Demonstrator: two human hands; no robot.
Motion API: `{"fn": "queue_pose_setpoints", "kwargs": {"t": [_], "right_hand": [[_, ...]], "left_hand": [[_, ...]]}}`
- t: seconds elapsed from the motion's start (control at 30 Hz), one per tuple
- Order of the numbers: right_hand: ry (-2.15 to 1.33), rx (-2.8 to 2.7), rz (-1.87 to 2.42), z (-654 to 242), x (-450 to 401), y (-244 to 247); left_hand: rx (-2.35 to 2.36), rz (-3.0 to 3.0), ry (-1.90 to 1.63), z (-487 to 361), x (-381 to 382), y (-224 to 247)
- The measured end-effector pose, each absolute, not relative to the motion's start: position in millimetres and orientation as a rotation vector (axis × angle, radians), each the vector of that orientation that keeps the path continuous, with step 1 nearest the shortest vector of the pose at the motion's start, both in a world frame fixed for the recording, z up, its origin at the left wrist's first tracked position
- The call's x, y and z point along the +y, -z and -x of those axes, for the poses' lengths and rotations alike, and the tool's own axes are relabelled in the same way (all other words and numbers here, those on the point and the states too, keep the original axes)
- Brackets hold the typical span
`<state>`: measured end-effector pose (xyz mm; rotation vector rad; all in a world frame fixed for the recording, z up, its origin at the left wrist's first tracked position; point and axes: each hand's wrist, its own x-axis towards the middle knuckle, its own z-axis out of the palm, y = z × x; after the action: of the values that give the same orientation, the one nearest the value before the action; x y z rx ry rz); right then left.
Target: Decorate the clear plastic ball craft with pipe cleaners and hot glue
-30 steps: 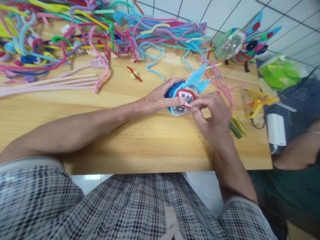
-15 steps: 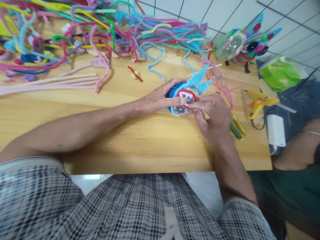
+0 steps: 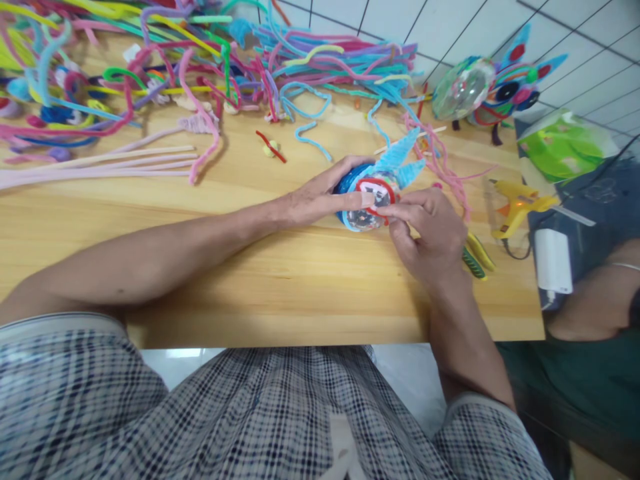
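Blue-eared craft (image 3: pixel 374 187) in L hand (image 3: pixel 320 198)

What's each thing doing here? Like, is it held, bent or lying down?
Blue-eared craft, held
Left hand, gripping the craft
Right hand, touching the red loop
Big-eyed figure, ears up
Glue gun, lying; on or off unclear
Handled tool, partly hidden
White box, cable attached
Fuzzy sticks, heaped, some bent

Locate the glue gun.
In the head view, the glue gun is at the right end of the table, beyond the white box, right of the right hand.
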<state>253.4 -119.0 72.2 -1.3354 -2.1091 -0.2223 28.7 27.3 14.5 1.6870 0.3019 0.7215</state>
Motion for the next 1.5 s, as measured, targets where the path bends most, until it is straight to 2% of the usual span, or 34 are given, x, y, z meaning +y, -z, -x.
{"fn": "queue_pose_setpoints", "kwargs": {"t": [0.3, 0.53, 0.8, 0.97, 1.17, 1.5], "right_hand": [[0.209, -2.103, 1.214, -251.9, -116.2, -72.3], [0.175, -2.120, 1.371, -253.2, -118.6, -70.7], [0.098, -2.077, 1.258, -246.9, -117.9, -86.3], [0.078, -2.082, 1.368, -247.9, -119.1, -88.5], [0.135, -2.099, 1.243, -254.3, -117.7, -80.3], [0.188, -2.149, 1.348, -257.4, -115.6, -73.6]], "left_hand": [[0.410, -1.753, -0.800, -22.4, 12.0, -9.2], [0.422, -1.681, -0.813, -26.6, -0.5, -8.0], [0.458, -1.658, -0.769, -27.1, 2.4, -12.7], [0.410, -1.650, -0.785, -27.9, 8.2, -8.8], [0.408, -1.659, -0.775, -31.1, 14.9, -4.5], [0.391, -1.590, -0.810, -33.4, 20.2, -4.1]]}}
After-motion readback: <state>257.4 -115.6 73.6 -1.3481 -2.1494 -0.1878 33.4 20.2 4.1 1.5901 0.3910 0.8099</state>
